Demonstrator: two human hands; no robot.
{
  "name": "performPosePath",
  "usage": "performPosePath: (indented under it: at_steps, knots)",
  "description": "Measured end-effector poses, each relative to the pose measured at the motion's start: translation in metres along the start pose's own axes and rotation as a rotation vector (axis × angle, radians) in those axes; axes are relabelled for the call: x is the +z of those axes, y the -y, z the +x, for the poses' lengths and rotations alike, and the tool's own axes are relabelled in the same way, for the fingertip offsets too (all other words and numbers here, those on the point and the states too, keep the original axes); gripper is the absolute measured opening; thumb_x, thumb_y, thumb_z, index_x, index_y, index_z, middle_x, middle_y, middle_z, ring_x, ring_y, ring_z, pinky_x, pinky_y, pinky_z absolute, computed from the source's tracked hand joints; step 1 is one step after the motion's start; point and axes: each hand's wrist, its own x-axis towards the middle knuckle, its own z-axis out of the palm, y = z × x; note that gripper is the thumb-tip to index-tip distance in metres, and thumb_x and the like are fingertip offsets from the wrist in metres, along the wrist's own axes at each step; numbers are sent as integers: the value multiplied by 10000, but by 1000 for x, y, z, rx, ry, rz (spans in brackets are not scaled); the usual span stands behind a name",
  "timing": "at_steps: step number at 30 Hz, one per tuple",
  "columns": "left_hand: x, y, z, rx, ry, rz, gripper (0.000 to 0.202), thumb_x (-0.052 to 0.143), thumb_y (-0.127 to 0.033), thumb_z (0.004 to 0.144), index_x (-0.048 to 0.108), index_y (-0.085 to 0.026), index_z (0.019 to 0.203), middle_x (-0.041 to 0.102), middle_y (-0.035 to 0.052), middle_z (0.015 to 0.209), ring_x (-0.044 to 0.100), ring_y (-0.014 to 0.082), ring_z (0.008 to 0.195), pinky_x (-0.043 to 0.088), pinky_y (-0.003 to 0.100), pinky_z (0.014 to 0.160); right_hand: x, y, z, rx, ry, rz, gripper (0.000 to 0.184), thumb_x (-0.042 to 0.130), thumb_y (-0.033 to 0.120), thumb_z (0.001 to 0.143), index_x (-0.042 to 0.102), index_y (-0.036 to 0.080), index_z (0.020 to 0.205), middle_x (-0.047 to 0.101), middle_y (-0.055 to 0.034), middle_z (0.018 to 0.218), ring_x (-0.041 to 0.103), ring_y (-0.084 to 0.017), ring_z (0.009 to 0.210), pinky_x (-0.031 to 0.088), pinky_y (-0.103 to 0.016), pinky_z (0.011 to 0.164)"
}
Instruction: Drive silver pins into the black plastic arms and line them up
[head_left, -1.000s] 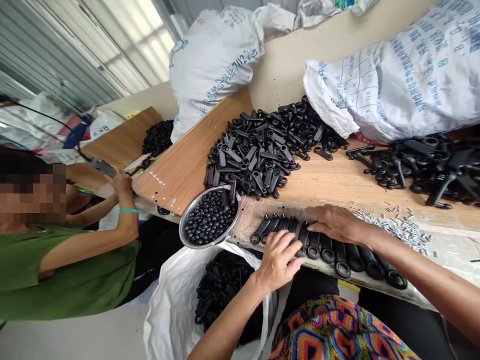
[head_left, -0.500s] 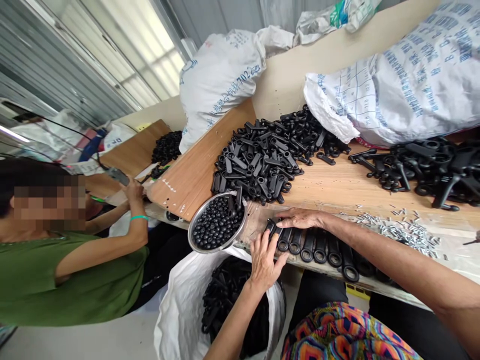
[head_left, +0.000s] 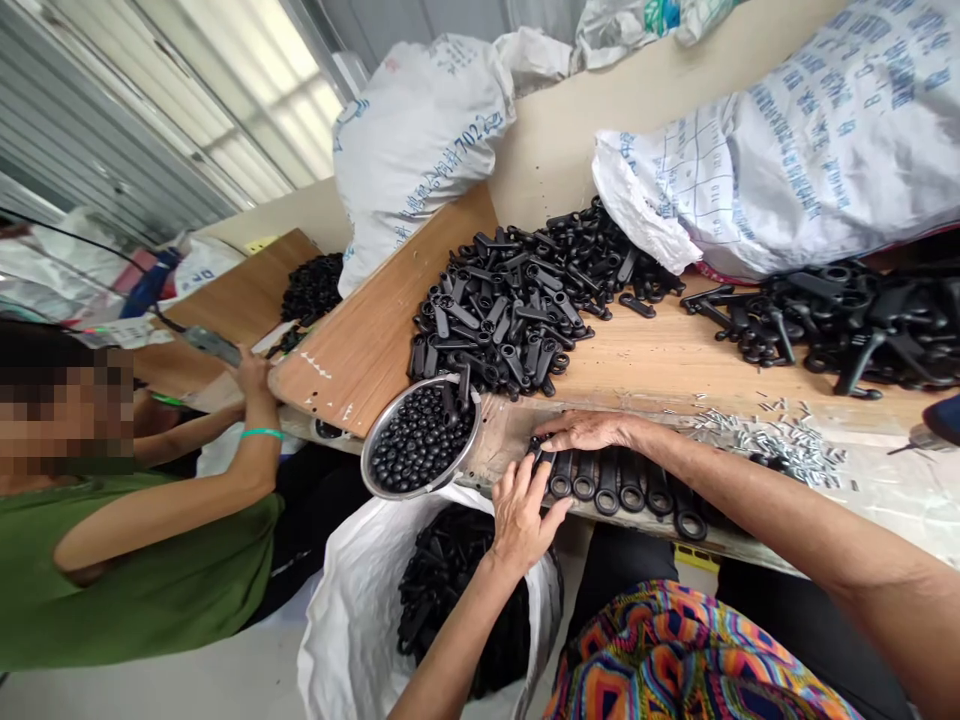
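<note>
Located the row of black levers (head_left: 634, 492) along the near edge of the bench (head_left: 660, 365), laid side by side with ring ends overhanging toward the lap. Found the left hand (head_left: 525, 510) just below that edge, fingers spread, tips against the leftmost levers, gripping nothing. Found the right hand (head_left: 592, 432) palm down and flat across the same end of the row, pressing rather than clasping.

Noted a steel bowl (head_left: 365, 462) of black beads (head_left: 416, 445) just beside the row at the near edge, partly overhanging an open white sack (head_left: 337, 620) of more black parts.

Judged the main risk to be loss of levers over the near edge and past the sack, through uneven push from the flat hand. Judged a second risk to be a knock on the bowl from the left wrist, with spilled beads. Judged a third to be loose metal pins (head_left: 780, 445) near the right forearm, swept off the edge. Saw a co-worker's hand (head_left: 251, 372) well apart, beyond the left corner.
</note>
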Motion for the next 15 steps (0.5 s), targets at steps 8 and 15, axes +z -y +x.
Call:
performPosePath:
  at_steps: [8,15]
  knots:
    - [-23,-14,21,240,-93,-122,474,569,-432,805,543,-129,1169,496,158,1273,363,331,1243,361,467,936,-28,15,-86,57,-319,-198,239,515,268,887,628,162,1068,638,-81,1049,555,-227,1002,420,-340,883]
    - [-14,-40,32,418,26,-242,285,536,-349,842,591,-181,1066,577,85,1168,454,250,1161,352,418,934,52,32,-169,119,-412,-497,146,513,175,843,629,172,932,591,-97,1133,446,-294,1110,393,-435,885]
